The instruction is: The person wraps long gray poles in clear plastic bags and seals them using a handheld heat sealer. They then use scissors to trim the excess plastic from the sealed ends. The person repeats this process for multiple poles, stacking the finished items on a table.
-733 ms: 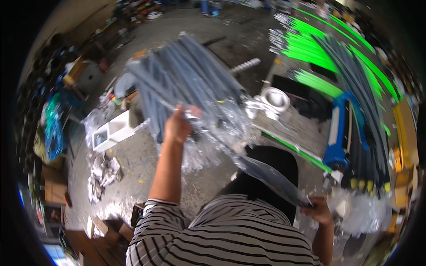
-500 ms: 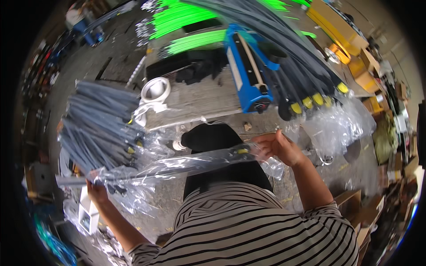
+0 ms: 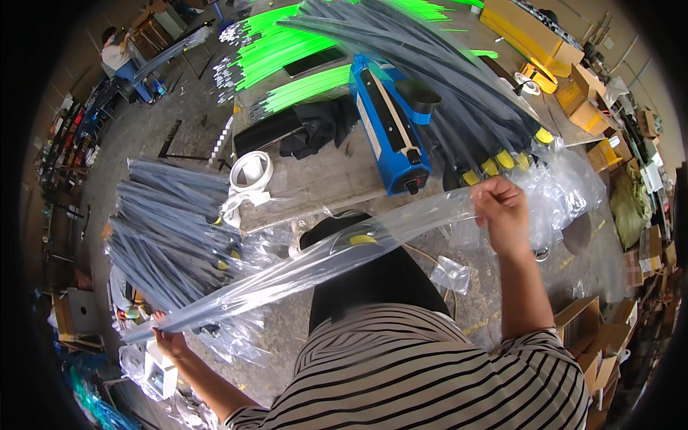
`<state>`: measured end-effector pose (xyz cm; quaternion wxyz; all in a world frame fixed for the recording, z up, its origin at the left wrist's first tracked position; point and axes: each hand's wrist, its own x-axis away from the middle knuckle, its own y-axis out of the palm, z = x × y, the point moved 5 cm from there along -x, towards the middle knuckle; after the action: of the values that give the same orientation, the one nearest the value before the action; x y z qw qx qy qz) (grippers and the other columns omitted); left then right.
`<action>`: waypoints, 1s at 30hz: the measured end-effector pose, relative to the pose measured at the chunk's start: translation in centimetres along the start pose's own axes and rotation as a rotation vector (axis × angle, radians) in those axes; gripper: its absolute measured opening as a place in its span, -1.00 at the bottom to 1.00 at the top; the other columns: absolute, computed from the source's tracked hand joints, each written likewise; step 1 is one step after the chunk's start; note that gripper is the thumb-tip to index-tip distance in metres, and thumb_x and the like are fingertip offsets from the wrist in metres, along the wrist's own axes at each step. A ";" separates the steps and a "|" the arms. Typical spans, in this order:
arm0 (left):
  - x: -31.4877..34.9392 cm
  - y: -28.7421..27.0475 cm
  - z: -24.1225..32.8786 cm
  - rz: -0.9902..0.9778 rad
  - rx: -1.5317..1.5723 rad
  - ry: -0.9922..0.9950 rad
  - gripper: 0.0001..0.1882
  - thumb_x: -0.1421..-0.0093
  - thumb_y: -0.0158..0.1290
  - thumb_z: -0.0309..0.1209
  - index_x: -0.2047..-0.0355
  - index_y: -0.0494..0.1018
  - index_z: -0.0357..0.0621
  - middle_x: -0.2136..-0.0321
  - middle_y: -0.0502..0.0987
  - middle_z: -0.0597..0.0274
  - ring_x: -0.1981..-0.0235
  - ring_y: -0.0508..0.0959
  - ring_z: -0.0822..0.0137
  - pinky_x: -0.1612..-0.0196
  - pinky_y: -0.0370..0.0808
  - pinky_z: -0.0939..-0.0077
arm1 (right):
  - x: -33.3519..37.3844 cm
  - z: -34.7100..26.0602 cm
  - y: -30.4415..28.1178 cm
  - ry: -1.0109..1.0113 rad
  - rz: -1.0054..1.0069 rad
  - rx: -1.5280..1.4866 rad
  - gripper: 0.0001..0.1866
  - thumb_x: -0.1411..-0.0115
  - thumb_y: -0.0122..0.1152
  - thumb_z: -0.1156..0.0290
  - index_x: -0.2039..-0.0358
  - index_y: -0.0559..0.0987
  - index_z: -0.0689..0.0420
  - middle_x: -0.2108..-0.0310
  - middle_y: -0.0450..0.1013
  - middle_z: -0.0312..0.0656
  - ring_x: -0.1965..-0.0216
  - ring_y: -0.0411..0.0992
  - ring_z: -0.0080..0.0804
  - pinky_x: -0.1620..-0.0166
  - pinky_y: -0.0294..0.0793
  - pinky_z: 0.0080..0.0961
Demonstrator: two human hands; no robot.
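Note:
A long clear plastic sleeve (image 3: 287,278) with a dark slender piece inside stretches slantwise across my lap; a yellow tab (image 3: 362,239) shows through the film. My left hand (image 3: 170,342) grips its lower left end. Raised at the right, my right hand (image 3: 502,211) pinches the sleeve's other end, where the film is flat. Beyond it on the wooden table (image 3: 322,179) stands a blue bag sealer (image 3: 390,132) with a black strip along its top. To the left lies a pile of similar grey sleeved pieces (image 3: 175,229).
More sleeved pieces with yellow tabs (image 3: 459,86) lie across the table's right side, near bright green rods (image 3: 276,46). A white tape roll (image 3: 251,172) sits at the table's near left corner. Cardboard boxes (image 3: 580,333) stand at right. Another person (image 3: 122,61) is far left.
My right hand has moved up and right and closed from spread fingers onto the sleeve's end. The sleeve now slants more, pulled out straight; my left hand is slightly lower.

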<state>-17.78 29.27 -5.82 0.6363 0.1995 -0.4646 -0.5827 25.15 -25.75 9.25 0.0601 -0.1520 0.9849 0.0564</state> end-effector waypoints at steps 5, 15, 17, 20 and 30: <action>-2.2 -2.1 -1.3 -0.012 0.040 -0.085 -0.55 -0.17 -0.21 -0.37 -0.04 0.10 -0.34 -0.03 0.22 0.04 -0.07 0.20 0.19 -0.17 0.03 0.27 | -1.0 -2.2 -0.7 -0.126 0.043 -0.181 -0.81 -0.12 0.01 0.36 0.36 0.43 0.24 0.55 0.37 -0.24 0.58 0.29 -0.62 0.50 0.36 -0.66; -0.9 -1.6 -5.4 -0.377 -0.174 -0.161 -0.64 -0.04 -0.04 -0.36 0.21 0.29 -0.39 0.27 0.43 0.06 0.23 0.44 0.25 0.07 0.35 0.45 | 2.8 3.8 10.4 0.069 -0.464 -0.464 -0.62 -0.10 0.03 0.24 0.10 0.28 0.11 0.28 0.33 -0.13 0.21 0.36 -0.25 0.17 0.40 -0.27; 1.5 1.1 -6.7 -0.273 -0.234 -0.083 -0.63 -0.09 -0.08 -0.28 0.24 0.33 -0.40 0.30 0.45 0.05 0.26 0.44 0.21 0.10 0.36 0.45 | 2.2 4.3 9.5 0.116 -0.362 -0.477 -0.87 -0.16 -0.06 0.29 0.37 0.35 0.05 0.47 0.34 -0.27 0.35 0.37 -0.41 0.23 0.42 -0.33; 3.7 3.9 -8.1 -0.448 -0.033 -0.175 -0.53 -0.18 -0.23 -0.15 0.18 0.26 -0.40 0.30 0.43 0.04 0.21 0.41 0.23 0.04 0.30 0.44 | 1.1 4.8 7.3 0.118 -0.271 -0.460 -0.83 -0.19 -0.10 0.29 0.46 0.37 0.07 0.50 0.36 -0.31 0.39 0.38 -0.47 0.25 0.43 -0.43; 7.9 8.0 -10.3 -0.308 0.004 -0.198 -0.62 -0.18 -0.18 -0.33 0.16 0.25 -0.46 0.22 0.40 -0.02 0.17 0.41 0.19 0.02 0.31 0.38 | 0.0 1.6 8.3 0.098 -0.085 -0.621 -0.55 -0.18 -0.13 0.17 0.02 0.21 0.21 0.07 0.27 -0.05 0.12 0.33 -0.36 0.09 0.38 -0.51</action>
<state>-5.76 20.95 -1.64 0.4903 0.2114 -0.4898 -0.6893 22.76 -17.70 8.39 -0.0344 -0.2067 0.9150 0.3446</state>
